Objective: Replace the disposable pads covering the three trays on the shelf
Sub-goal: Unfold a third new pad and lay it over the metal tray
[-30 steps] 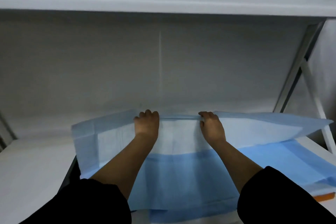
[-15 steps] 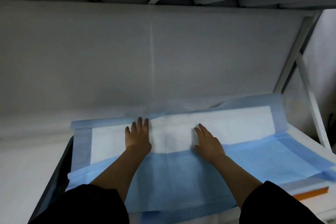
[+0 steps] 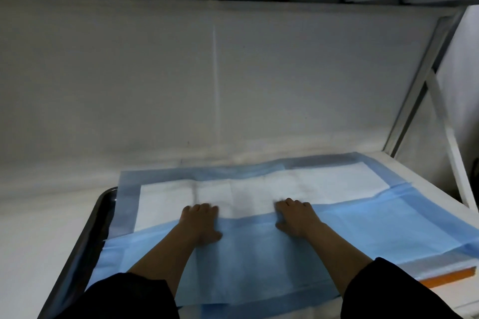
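I see the thin blue disposable pad with the white absorbent middle (image 3: 259, 189) lying half unfolded over the black shallow tray (image 3: 103, 204) on the white metal shelf (image 3: 414, 171), and its long axis runs from 9 o'clock to 3 o'clock across my view. The far half shows its white face up; the near half is still folded, blue backing up, and its fold edge passes just under both hands. The left hand (image 3: 201, 223) and the right hand (image 3: 295, 220) rest on this fold line, well apart from each other, knuckles up. The fingers of both are bent down at the edge, but the picture is blurred there, so I cannot tell if each grip really pinches the blue layer or only presses on it. The part not yet spread lies toward 6 o'clock from the hands, near my body, so I judge the coming move as a pull of the blue flap toward 6 o'clock. Both hands are equally near to it. At 4 o'clock an orange flat edge (image 3: 445, 277) shows under the pad.
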Motion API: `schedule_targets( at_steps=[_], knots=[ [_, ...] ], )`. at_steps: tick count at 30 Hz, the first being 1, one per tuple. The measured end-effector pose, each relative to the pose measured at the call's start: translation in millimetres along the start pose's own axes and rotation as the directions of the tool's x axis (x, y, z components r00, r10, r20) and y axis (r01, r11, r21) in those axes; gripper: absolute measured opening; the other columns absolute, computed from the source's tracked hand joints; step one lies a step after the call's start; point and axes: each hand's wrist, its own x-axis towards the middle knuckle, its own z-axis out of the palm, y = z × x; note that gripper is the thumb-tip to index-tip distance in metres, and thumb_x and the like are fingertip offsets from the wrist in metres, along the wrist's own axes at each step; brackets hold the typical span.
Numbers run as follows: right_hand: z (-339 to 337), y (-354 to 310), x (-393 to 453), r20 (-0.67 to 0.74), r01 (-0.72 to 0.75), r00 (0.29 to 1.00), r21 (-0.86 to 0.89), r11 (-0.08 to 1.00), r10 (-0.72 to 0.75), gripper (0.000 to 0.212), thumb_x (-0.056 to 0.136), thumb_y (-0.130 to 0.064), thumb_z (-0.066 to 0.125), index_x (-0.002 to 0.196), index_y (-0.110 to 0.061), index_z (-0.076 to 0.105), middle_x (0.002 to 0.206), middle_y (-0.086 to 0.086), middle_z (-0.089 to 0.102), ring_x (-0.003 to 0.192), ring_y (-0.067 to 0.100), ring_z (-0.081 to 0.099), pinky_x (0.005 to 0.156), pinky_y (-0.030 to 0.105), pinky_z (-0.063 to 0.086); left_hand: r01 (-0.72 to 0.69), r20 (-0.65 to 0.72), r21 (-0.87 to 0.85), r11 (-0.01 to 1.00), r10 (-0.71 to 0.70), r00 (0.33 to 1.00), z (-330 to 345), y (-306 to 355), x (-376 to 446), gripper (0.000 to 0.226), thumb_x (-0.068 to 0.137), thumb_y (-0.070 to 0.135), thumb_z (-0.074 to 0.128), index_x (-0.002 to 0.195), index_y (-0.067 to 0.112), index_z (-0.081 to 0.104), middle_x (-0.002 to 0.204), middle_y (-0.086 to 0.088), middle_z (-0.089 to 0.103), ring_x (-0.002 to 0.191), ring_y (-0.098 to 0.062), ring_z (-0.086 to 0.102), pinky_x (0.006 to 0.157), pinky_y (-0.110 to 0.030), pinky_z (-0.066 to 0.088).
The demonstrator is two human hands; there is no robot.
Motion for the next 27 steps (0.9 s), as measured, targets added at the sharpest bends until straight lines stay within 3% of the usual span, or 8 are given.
schedule_targets(
  at_steps=[3,10,15,18,20,22,24,27],
  knots=[
    [0,0,5,-0.054,-0.010,0.999,-0.099,0.995,0.005,0.048,0.090,-0.036,0.049,0.133,-0.015,0.042,0.133,0.008,0.047,0.121,0.026,0.046,0.099,0.037,0.030,0.004,-0.064,0.019,1.000,-0.003,0.998,-3,1,0,0.067,0.087,0.048,0.051,0.143,0.019,0.029,0.145,-0.008,0.035,0.133,-0.027,0.035,0.108,-0.040,0.026],
    [-5,-2,-1,-0.154,-0.021,0.988,-0.215,0.976,-0.013,0.037,0.088,-0.019,0.046,0.125,-0.013,0.047,0.125,0.008,0.054,0.119,0.026,0.046,0.100,0.036,0.028,0.038,-0.118,0.155,0.987,-0.020,0.993,-8,5,-3,0.051,0.093,0.030,0.046,0.140,0.017,0.032,0.136,-0.007,0.044,0.125,-0.026,0.044,0.104,-0.039,0.026],
    [-23,1,-18,-0.231,-0.028,0.973,-0.126,0.992,-0.002,0.031,0.088,-0.014,0.044,0.118,-0.008,0.050,0.122,0.011,0.050,0.105,0.029,0.055,0.080,0.033,0.036,0.084,-0.218,0.196,0.977,-0.041,0.975,-22,4,-15,0.038,0.093,0.013,0.038,0.131,0.015,0.042,0.127,-0.004,0.056,0.122,-0.024,0.047,0.108,-0.038,0.022],
    [-34,2,-33,-0.277,-0.047,0.961,-0.140,0.989,0.006,0.028,0.090,-0.012,0.044,0.117,-0.006,0.051,0.121,0.012,0.048,0.103,0.030,0.054,0.071,0.032,0.033,0.094,-0.263,0.186,0.978,-0.043,0.964,-31,6,-25,0.037,0.092,0.007,0.035,0.128,0.012,0.043,0.122,-0.005,0.059,0.112,-0.025,0.057,0.098,-0.033,0.033],
    [-42,2,-45,-0.353,-0.037,0.935,-0.166,0.985,-0.025,0.025,0.084,-0.014,0.056,0.108,-0.005,0.058,0.108,0.013,0.057,0.097,0.030,0.058,0.069,0.033,0.040,0.087,-0.294,0.176,0.981,-0.032,0.955,-38,10,-34,0.036,0.093,0.006,0.034,0.128,0.012,0.041,0.121,-0.007,0.059,0.108,-0.026,0.059,0.089,-0.032,0.038],
    [-49,1,-58,-0.385,-0.043,0.922,-0.199,0.979,-0.038,0.032,0.051,-0.016,0.083,0.076,-0.010,0.065,0.070,0.008,0.062,0.065,0.025,0.062,0.051,0.027,0.043,0.077,-0.317,0.157,0.985,-0.024,0.948,-45,13,-46,0.036,0.094,0.006,0.035,0.130,0.011,0.039,0.122,-0.008,0.056,0.108,-0.026,0.059,0.087,-0.032,0.040],
    [-52,3,-71,-0.400,-0.058,0.916,-0.183,0.981,-0.021,0.041,0.027,-0.011,0.085,0.058,-0.015,0.059,0.049,0.001,0.053,0.044,0.020,0.054,0.039,0.021,0.033,0.070,-0.340,0.148,0.986,-0.015,0.940,-52,18,-60,0.036,0.093,0.007,0.036,0.129,0.011,0.040,0.124,-0.009,0.052,0.107,-0.026,0.058,0.085,-0.032,0.041],
    [-65,-3,-91,-0.385,-0.086,0.923,-0.249,0.965,-0.017,0.033,0.038,-0.006,0.080,0.064,-0.014,0.061,0.051,0.002,0.055,0.044,0.020,0.054,0.044,0.023,0.026,0.072,-0.376,0.174,0.982,-0.001,0.927,-64,22,-77,0.035,0.092,0.007,0.036,0.126,0.011,0.044,0.121,-0.008,0.054,0.105,-0.025,0.059,0.079,-0.031,0.038]
  ],
)
